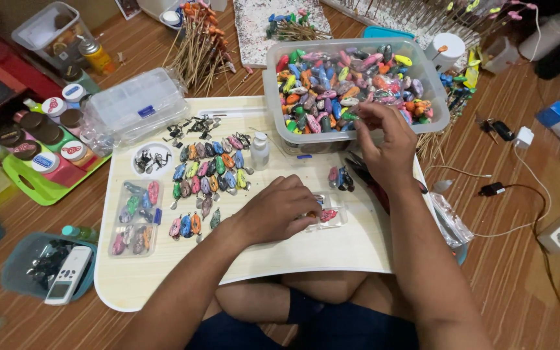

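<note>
Reaching right hand [384, 139] into lure tub [277, 97], seemingly pinching.

Two hands, the left hand [279, 210] and the right hand [384, 139], are working over one pale lap tray [306, 256], while one clear tub [435, 107] is holding too many coloured fish lures [332, 81] to count.

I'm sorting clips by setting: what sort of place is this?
Probably a home craft workspace on the floor: a lap table over crossed legs, a clear tub of small painted pieces that the right hand reaches into, and paint jars beside.
</note>
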